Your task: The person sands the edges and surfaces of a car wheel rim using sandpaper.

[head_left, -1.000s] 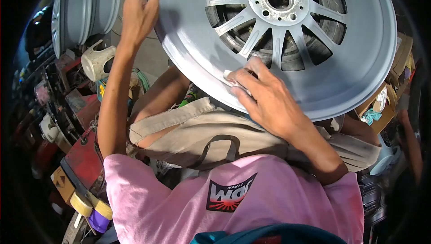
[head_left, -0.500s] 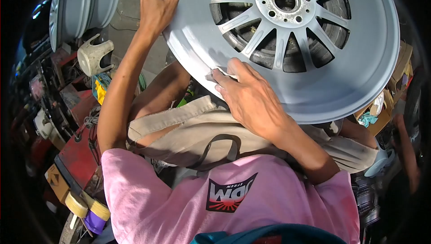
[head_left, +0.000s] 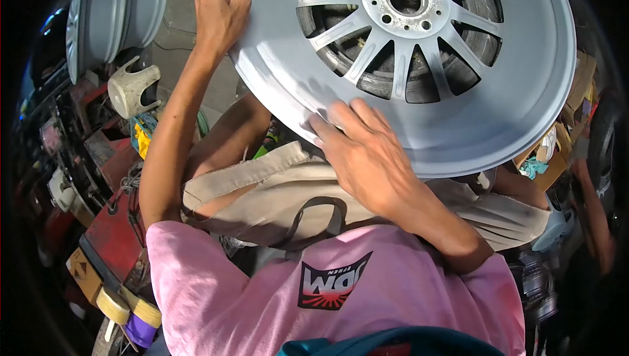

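A large grey alloy wheel [head_left: 458, 120] with several spokes lies across the person's knees, face up. My left hand [head_left: 221, 18] grips its left edge, the thumb over the outer lip. At the wheel's lower left lip is my right hand [head_left: 367, 153], palm down with its fingertips bent against the grey surface. Whatever lies under those fingertips is hidden. Through the spoke openings a dark tyre [head_left: 422, 84] shows below.
Two more grey rims [head_left: 108, 18] stand at the upper left, above a cream plastic piece [head_left: 133, 89]. A red box [head_left: 114, 241] and brushes [head_left: 141, 310] lie left. At right are a cardboard box [head_left: 557, 169] and another person's arm [head_left: 593, 212].
My left hand has shifted right along the wheel's edge. My right hand moved left along the lip, then slightly down. The small pale piece seen at its fingertips earlier no longer shows.
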The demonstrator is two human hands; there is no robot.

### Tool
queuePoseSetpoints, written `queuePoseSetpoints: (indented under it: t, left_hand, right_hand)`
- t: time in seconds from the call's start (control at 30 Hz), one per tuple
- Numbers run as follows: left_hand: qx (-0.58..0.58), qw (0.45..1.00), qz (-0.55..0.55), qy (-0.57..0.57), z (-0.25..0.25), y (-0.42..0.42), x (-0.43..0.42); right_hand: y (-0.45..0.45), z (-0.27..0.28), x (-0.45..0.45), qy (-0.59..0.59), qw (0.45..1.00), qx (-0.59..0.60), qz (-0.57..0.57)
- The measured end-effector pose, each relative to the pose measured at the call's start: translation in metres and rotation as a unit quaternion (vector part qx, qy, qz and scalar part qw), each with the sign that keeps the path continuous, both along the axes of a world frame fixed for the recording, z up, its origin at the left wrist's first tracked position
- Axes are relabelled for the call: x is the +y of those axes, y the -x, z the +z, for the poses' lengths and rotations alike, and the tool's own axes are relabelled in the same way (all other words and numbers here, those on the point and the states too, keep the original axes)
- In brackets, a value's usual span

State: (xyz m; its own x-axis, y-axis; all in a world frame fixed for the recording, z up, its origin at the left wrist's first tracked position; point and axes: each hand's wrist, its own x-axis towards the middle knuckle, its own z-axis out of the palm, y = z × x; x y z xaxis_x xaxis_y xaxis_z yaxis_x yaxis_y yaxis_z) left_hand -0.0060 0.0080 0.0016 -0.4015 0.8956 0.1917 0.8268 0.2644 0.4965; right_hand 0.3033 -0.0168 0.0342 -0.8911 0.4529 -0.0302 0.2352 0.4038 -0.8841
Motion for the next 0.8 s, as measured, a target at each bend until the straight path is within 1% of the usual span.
queuePoseSetpoints:
  t: [0.07,0.1,0.17,0.23,0.27,0.3,0.37,0.4,0.47,0.57,0.67,0.8]
  left_hand:
    - [0.012,1.000,0.002,0.006,0.001,0.001,-0.002]
    - [0.023,1.000,-0.010,-0.008,0.000,0.002,-0.002]
    - [0.032,0.999,-0.025,-0.021,-0.001,0.004,-0.001]
    - [-0.007,1.000,0.014,0.007,0.004,-0.002,0.002]
    - [-0.011,1.000,0.013,0.009,0.001,-0.003,0.002]
    - [0.002,1.000,0.009,0.007,0.001,-0.002,0.001]
    - [0.019,1.000,0.005,0.001,0.000,0.001,0.000]
    - [0.020,1.000,-0.005,-0.014,-0.001,0.002,-0.001]
    - [0.017,0.999,-0.019,-0.028,-0.003,0.004,0.001]
    - [0.026,0.999,-0.009,-0.015,-0.003,0.000,0.000]
    - [0.026,0.999,-0.003,-0.025,-0.002,0.003,-0.001]
    - [0.013,1.000,0.001,-0.020,-0.001,0.004,0.002]
  right_hand:
    - [0.017,-0.010,0.001,-0.040,0.999,-0.002,0.004]
    - [0.015,-0.007,0.001,-0.042,0.999,0.002,0.005]
    - [0.007,0.000,-0.001,-0.013,1.000,-0.004,-0.005]
    - [0.004,0.003,-0.001,-0.002,1.000,-0.010,-0.001]
    - [0.002,0.004,-0.002,0.012,1.000,-0.017,0.004]
    - [0.007,-0.001,-0.003,0.012,1.000,-0.019,0.004]
    - [0.026,-0.014,-0.004,-0.027,0.999,-0.005,-0.017]
    - [0.025,-0.010,-0.002,-0.034,0.999,0.000,-0.018]
    - [0.015,0.002,-0.003,-0.007,1.000,-0.027,-0.006]
    - [0.014,0.004,-0.003,0.004,1.000,-0.029,-0.005]
    - [0.027,-0.009,0.001,-0.017,1.000,-0.024,-0.001]
    - [0.015,0.007,0.000,-0.001,1.000,-0.028,-0.007]
